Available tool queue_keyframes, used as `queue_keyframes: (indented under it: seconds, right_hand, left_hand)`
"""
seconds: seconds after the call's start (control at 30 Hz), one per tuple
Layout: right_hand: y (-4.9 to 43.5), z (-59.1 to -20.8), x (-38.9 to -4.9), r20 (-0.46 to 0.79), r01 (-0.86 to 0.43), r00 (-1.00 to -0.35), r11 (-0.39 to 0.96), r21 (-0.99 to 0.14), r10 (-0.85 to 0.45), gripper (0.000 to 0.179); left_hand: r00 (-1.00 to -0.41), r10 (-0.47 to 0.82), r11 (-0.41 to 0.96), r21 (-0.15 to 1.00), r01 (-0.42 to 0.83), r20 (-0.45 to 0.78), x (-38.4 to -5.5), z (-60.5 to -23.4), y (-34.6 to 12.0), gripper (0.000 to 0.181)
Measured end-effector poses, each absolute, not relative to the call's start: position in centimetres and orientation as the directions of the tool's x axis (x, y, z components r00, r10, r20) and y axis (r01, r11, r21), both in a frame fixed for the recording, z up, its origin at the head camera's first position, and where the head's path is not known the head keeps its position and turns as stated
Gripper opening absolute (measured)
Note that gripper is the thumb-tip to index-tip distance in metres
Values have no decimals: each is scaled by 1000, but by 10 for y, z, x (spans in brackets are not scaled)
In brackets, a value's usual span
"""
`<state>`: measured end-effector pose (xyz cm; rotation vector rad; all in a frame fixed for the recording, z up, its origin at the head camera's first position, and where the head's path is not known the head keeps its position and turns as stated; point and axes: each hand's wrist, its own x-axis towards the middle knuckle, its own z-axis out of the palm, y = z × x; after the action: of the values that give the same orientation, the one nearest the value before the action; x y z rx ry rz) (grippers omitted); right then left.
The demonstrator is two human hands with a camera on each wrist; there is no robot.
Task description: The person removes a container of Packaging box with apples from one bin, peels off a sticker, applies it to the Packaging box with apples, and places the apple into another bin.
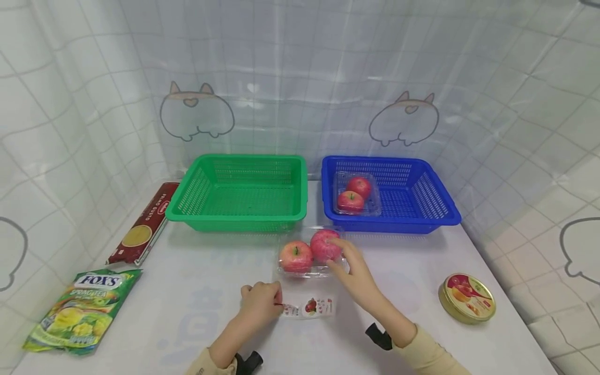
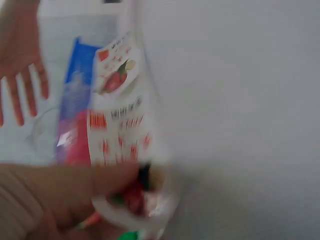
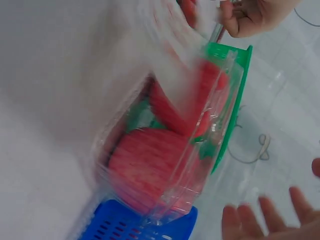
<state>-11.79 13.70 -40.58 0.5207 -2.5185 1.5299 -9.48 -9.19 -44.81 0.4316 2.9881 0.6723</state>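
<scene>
My left hand [image 1: 261, 302] pinches one end of a white strip of labels [image 1: 319, 307] printed with red fruit. The left wrist view shows the thumb across the same label strip [image 2: 117, 122]. Just beyond it stands a clear plastic box [image 1: 303, 274] holding two red apples, one of them this left apple [image 1: 296, 257]. Over the box's right side, my right hand [image 1: 353, 273] has its fingers spread, overlapping the right apple [image 1: 323, 245]. In the right wrist view the right hand's fingers [image 3: 270, 215] are extended, apart from the clear box [image 3: 165, 200], with nothing between them.
A green basket [image 1: 236, 225] stands behind, left of a blue basket [image 1: 394, 227] with another clear box of apples [image 1: 358, 195]. To the left lie a brown packet [image 1: 145, 224] and a green Fox's candy bag [image 1: 84, 310]. A round gold tin [image 1: 467, 298] sits at right.
</scene>
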Motion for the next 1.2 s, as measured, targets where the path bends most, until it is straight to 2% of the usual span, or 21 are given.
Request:
queue_keyframes:
  seconds: [0.1,0.23,0.37,0.5,0.67,0.87,1.07,1.2]
  right_hand:
    - [136,-404,-114,263,-386,-909,413,-825,-324,40]
    - [136,-402,-111,230,-471,-828,411,-780,-512,40]
    - [134,-400,-111,239,-540,-762,389,-746,-601,40]
    - [133,-398,-112,274,-544,-769,364,-756,-578,40]
    - [132,-392,-111,304,-501,-824,366,-784,-478,33]
    - [132,-389,-110,340,-473,-858,338,-814,-385,9]
    - [135,-392,-109,286,-456,-858,377,-806,-425,2]
    - [137,-397,-109,227,-440,-858,431,-788,-460,4]
  left_hand:
    - [-922,380,724,644,247,-74,-99,-437,-99,25]
    - [-850,510,477,865,153,-131,-104,-414,-106,19]
    - [-812,579,269,957,105,-73,-113,-402,-108,18]
    - [-809,587,143,985,100,-3,-121,-394,-105,20]
    - [-824,566,84,992,95,31,-127,-386,-97,22]
    - [-824,566,78,993,90,30,-126,-382,-89,26]
    - [-805,591,137,990,40,-50,-122,-393,-88,26]
    - [-789,605,209,978,21,-112,-119,-408,-91,28]
